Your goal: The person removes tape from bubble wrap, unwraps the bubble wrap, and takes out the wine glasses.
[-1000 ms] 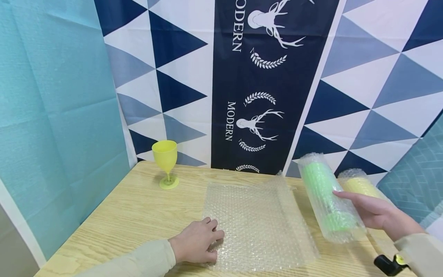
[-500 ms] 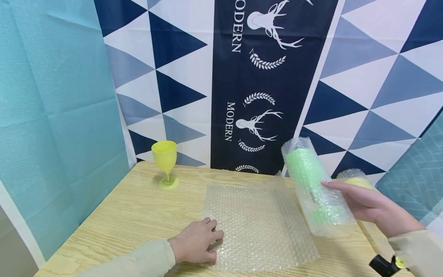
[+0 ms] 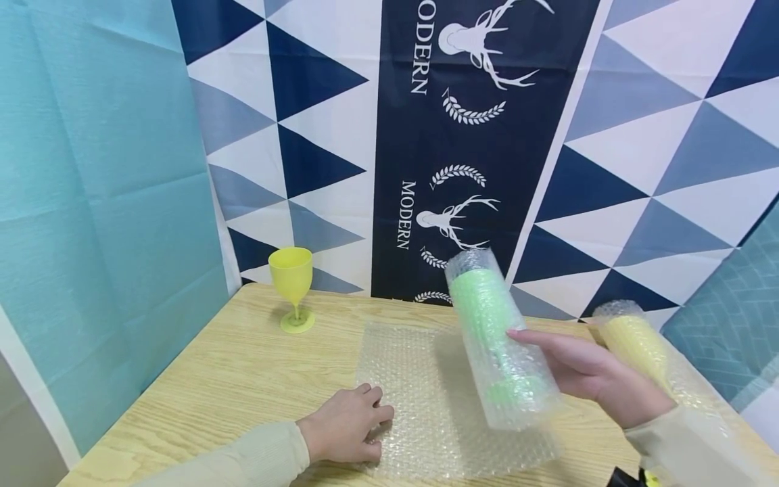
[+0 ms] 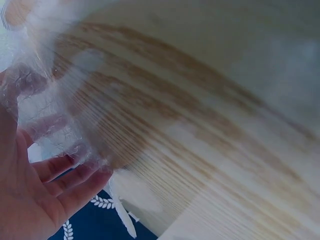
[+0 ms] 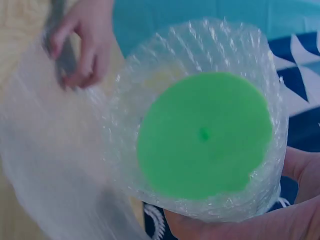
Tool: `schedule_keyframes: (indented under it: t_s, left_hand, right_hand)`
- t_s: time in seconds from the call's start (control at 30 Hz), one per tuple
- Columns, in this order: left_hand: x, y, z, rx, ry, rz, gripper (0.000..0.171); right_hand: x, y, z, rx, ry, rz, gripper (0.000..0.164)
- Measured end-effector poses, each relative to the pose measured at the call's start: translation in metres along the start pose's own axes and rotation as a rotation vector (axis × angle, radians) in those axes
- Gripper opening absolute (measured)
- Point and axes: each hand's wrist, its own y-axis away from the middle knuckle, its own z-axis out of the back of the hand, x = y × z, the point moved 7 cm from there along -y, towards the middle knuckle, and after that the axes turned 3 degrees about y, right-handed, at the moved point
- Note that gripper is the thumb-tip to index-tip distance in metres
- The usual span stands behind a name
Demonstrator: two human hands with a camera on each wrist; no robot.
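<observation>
My right hand [image 3: 584, 365] grips a green goblet [image 3: 487, 311] wrapped in bubble wrap, tilted and held over the table. The goblet's round green base [image 5: 205, 135] faces the right wrist camera through the wrap. A flat sheet of bubble wrap [image 3: 414, 406] lies on the table beneath it. On the sheet's left edge rests my left hand [image 3: 347, 426], fingers loosely bent. In the left wrist view, clear plastic overlaps part of the left hand [image 4: 45, 190]. Toward the table's back left, an unwrapped yellow goblet [image 3: 291, 281] stands upright.
Behind my right hand, a yellow goblet [image 3: 635, 345] in bubble wrap lies at the table's right side. A patterned cloth [image 3: 328, 169] hangs along the back edge of the wooden table [image 3: 243, 379], and a teal cloth [image 3: 115, 203] on the left.
My right hand has carried the wrapped green goblet leftward, from the right side to over the bubble wrap sheet. My left hand has stayed on the sheet's edge.
</observation>
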Motion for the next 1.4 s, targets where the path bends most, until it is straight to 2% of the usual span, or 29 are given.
schedule_keyframes:
  t_s: [0.27,0.53,0.67,0.83,1.0,1.2,1.4]
  left_hand:
    - [0.0,0.0,-0.001,-0.012,-0.012,0.004,0.024]
    - [-0.002,0.0,-0.001,-0.003,0.005,0.004,0.023]
    - [-0.002,0.0,0.0,0.011,0.023,0.012,0.021]
    - [0.001,0.0,0.001,0.031,0.086,0.031,0.02]
    - [0.004,-0.001,0.002,0.081,0.14,0.055,0.019]
    - [0.004,-0.003,0.005,0.128,0.106,0.068,0.022]
    - [0.003,-0.006,0.009,0.134,0.097,0.074,0.021]
  right_hand:
    - [-0.018,-0.032,-0.031,-0.172,0.037,-0.027,0.062]
    - [-0.034,-0.049,-0.052,-0.256,-0.015,-0.013,0.068]
    - [-0.045,-0.056,-0.059,-0.258,-0.05,-0.014,0.071]
    - [-0.056,-0.063,-0.061,-0.259,-0.055,-0.022,0.066]
    - [-0.063,-0.067,-0.061,-0.243,-0.076,-0.029,0.062]
    - [-0.073,-0.07,-0.057,-0.265,-0.079,-0.057,0.064]
    - [-0.082,-0.067,-0.044,-0.317,-0.076,-0.075,0.074]
